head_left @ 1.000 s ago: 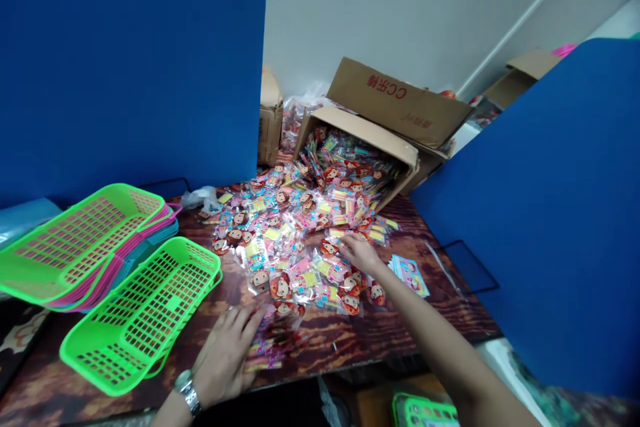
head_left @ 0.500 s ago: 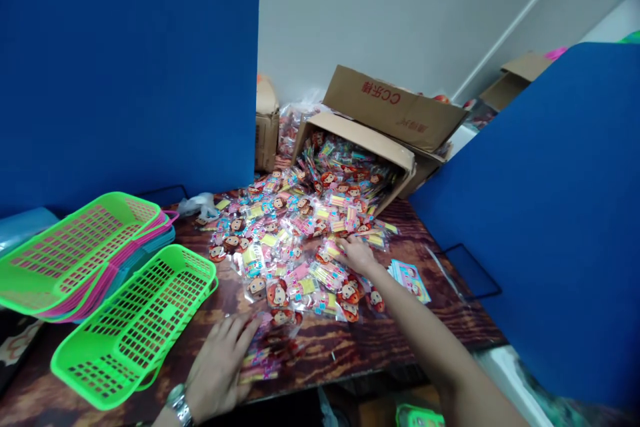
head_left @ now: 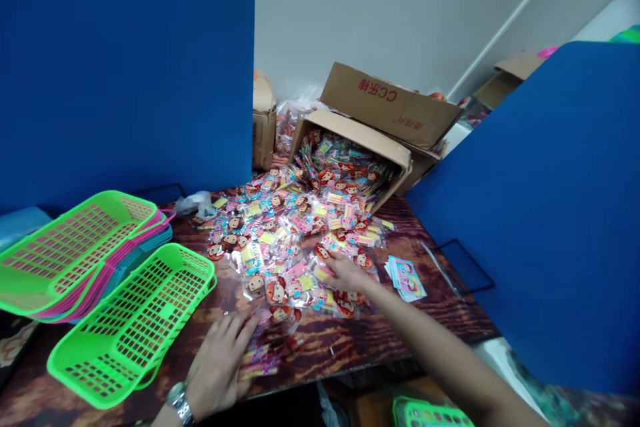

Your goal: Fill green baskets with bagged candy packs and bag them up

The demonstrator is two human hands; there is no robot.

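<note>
A heap of small clear packets (head_left: 280, 233) with cartoon-girl heads and yellow and pink sticks spreads over the wooden table. My left hand (head_left: 220, 353), a metal watch at its wrist, is at the front edge. Its fingers and thumb close round several packets (head_left: 267, 350), partly hidden and blurred. My right hand (head_left: 344, 273) reaches into the front right of the heap, fingers bent down onto a packet (head_left: 323, 270) with yellow sticks. The fingertips are partly hidden.
An open cardboard box (head_left: 365, 130) lies tipped at the back, packets spilling out. To the left are an empty green basket (head_left: 167, 310) and a stack of baskets (head_left: 143, 230). Picture cards (head_left: 407, 278) lie at right. Blue partitions (head_left: 550, 200) flank the table (head_left: 345, 340).
My right hand has moved slightly toward me and left over the heap. My left hand stays at the front edge with its packets. The view has shifted a little.
</note>
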